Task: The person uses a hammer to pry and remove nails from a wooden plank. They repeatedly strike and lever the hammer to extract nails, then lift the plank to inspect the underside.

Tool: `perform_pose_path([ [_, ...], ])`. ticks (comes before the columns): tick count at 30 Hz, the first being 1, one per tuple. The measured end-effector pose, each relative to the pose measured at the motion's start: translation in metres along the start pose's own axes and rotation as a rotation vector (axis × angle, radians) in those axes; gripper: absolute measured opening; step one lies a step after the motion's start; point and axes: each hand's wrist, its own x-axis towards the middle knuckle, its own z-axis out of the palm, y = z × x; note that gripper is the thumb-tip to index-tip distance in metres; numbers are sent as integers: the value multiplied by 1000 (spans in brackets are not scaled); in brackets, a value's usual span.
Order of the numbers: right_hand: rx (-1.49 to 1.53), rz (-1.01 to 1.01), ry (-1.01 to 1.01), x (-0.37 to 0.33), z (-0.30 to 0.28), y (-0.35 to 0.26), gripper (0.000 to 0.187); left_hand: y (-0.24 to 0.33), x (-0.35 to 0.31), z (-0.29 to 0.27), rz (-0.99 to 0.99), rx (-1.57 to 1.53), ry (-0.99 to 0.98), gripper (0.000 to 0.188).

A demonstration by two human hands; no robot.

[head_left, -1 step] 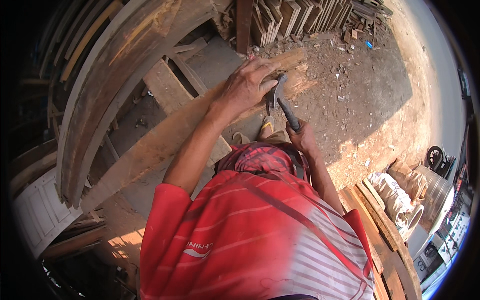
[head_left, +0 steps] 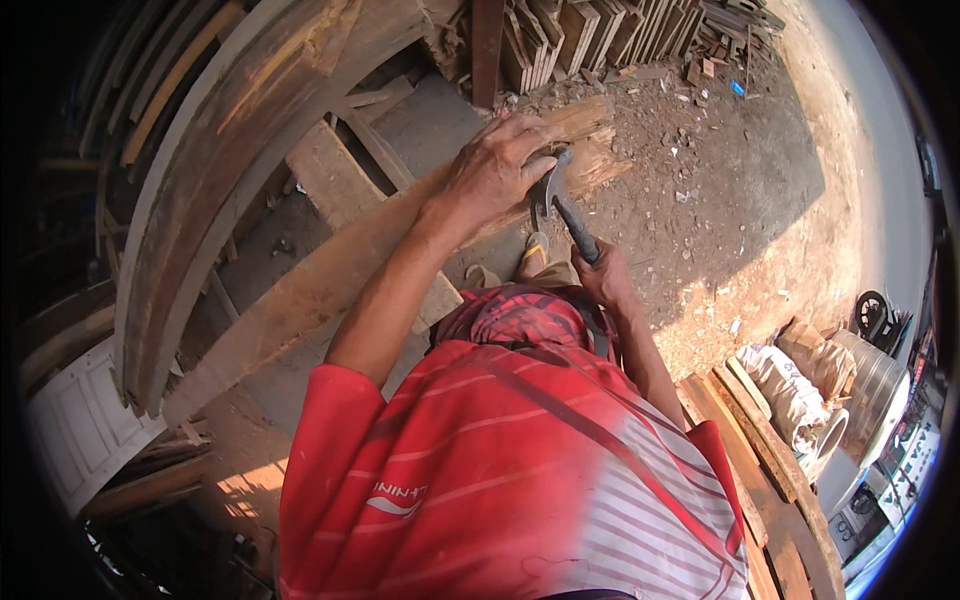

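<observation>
A long weathered wooden plank (head_left: 330, 270) runs from lower left up to the top centre. My left hand (head_left: 495, 165) presses down on its far end, fingers curled over the edge. My right hand (head_left: 605, 275) grips the dark handle of a claw hammer (head_left: 570, 215). The hammer's metal head rests against the plank right beside my left fingers. A red striped shirt fills the lower part of the view, and a sandalled foot (head_left: 535, 250) shows beneath the plank.
A big curved wooden frame (head_left: 200, 170) leans at the left. Stacked boards (head_left: 580, 35) stand at the top. A white panelled door (head_left: 80, 425) lies lower left. Sacks (head_left: 790, 390), a metal drum (head_left: 870, 380) and planks (head_left: 770, 480) sit at the right on littered dirt (head_left: 720, 180).
</observation>
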Motion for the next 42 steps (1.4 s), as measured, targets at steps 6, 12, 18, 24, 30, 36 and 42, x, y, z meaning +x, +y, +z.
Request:
perform_pose_path([
  [6,75,59,37,-21,-10,4,23,-10,9,8,8,35,-75,25],
  [12,277,45,8,-9,-16,38,26,-21,18,17,67,-26,-10,19],
  [18,287,5,-103,1,-32,45,26,-11,5,37,10,15,153,16],
  [24,257,-19,-184,14,-44,52,26,-10,1,44,-19,-37,214,19],
  [30,185,-82,1,9,-54,45,28,-9,-8,9,-206,5,335,28],
  [36,156,-97,106,5,-115,-18,42,-42,-74,-39,-593,392,297,38],
  [42,322,-171,184,34,-153,-76,43,-35,-75,-34,-685,352,233,37],
])
